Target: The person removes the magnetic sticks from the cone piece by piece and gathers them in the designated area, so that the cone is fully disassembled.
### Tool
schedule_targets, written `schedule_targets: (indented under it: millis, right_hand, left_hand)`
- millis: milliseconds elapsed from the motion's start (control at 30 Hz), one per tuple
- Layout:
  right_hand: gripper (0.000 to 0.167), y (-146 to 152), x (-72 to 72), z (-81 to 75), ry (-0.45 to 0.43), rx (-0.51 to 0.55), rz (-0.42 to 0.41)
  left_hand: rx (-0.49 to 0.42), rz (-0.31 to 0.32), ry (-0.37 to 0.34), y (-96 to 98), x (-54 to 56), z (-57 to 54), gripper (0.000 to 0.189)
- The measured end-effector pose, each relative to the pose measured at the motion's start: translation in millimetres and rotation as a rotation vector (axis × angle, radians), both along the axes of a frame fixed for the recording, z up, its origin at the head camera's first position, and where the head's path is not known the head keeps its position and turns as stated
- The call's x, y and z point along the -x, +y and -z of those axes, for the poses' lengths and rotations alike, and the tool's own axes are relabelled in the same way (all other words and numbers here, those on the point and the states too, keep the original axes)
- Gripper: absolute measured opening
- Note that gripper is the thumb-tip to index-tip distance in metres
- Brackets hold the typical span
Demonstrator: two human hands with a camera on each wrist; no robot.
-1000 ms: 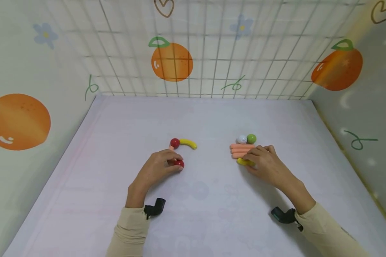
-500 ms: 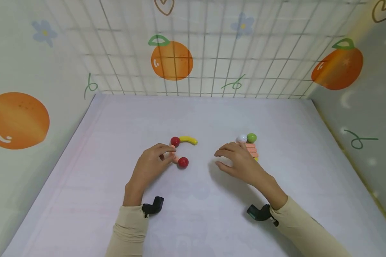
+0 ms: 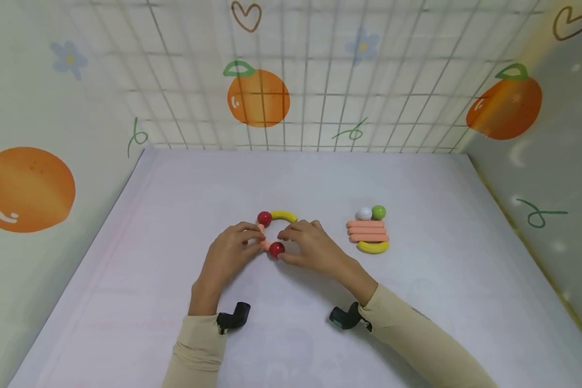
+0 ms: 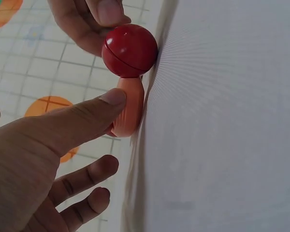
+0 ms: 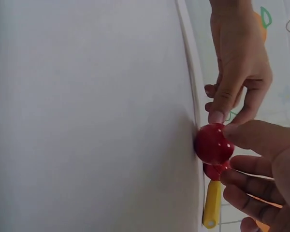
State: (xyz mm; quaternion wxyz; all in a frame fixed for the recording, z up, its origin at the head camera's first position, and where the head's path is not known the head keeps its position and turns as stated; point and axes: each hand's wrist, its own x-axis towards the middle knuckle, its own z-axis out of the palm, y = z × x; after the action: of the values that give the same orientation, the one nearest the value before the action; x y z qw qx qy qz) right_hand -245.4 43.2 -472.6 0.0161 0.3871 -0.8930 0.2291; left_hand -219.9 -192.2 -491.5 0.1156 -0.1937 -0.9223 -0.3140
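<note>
My left hand [image 3: 229, 249] pinches a sausage-shaped pink stick [image 4: 131, 104] between thumb and fingers, low over the white table. One end of that stick meets a glossy red ball [image 3: 277, 249] with a seam round it. My right hand [image 3: 315, 249] has thumb and fingertips about this red ball, the thumb on its near side. Another pink stick [image 3: 262, 228], partly behind the left fingers, leads up to a second red ball [image 3: 264, 218]. A curved yellow banana-shaped piece [image 3: 283, 215] adjoins that ball, its right end close behind the right fingers.
To the right lies a separate group: a white ball [image 3: 364, 214], a green ball [image 3: 379, 212], several stacked pink sticks [image 3: 367, 231] and a yellow curved piece [image 3: 373, 247]. A printed cloth wall [image 3: 315, 108] backs the white table [image 3: 223, 178].
My right hand has left the yellow piece in the right group and moved left to the near red ball. My left hand has shifted from that ball to the pink stick beside it.
</note>
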Motion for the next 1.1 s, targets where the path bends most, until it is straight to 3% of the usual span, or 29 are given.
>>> schedule_targets:
  millis: [167,467,700,833,1100]
  right_hand:
    - [0.032,-5.9,1.2,2.3,0.017,-0.016,0.004]
    - [0.028,-6.9,-0.6,1.7,0.017,-0.001,-0.041]
    - [0.025,-4.6,-3.0,4.0,-0.068,0.028,-0.058]
    - [0.025,-0.3,-5.7,0.1,-0.065,0.050,-0.066]
    - [0.028,25.5,-3.7,-18.9,-0.033,0.108,0.031]
  left_hand:
    - [0.021,0.006,0.018,3.3,2.0,-1.7,0.025]
    - [0.033,-0.038,-0.029,8.8,-2.1,-4.9,0.024]
    - [0.048,-0.062,-0.048,10.7,-3.9,-5.0,0.027]
    - [0.038,-0.059,-0.056,12.1,-4.8,-6.3,0.026]
    - [0.024,-0.036,-0.057,12.7,-5.2,-7.3,0.030]
